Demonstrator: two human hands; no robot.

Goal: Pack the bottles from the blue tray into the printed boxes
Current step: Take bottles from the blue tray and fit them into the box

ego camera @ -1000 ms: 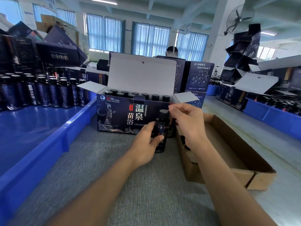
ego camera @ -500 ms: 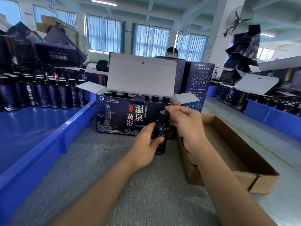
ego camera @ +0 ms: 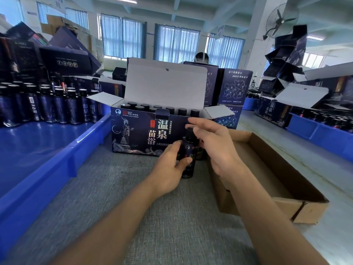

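While the bottle is held upright just in front of the printed box, its body is gripped by the left hand, with the thumb laid across the label and the fingers curled round behind. The right hand is kept apart from the left, just over and beside the bottle's black cap, its fingers spread and loosely straight and clamped on nothing. Whether the cap is touched cannot be told, as that hand is blurred. Whether the bottle's base rests on the grey desk cannot be told either.

The printed box is set toward the middle of the desk's far edge, with its lid flap raised. Black caps of packed bottles are seen in rows inside it. The blue tray is placed along the desk's left edge, and further bottles are stood together at its far end. An open brown cardboard box is laid along the desk's right edge, just beside the right forearm and near the printed box's right end.
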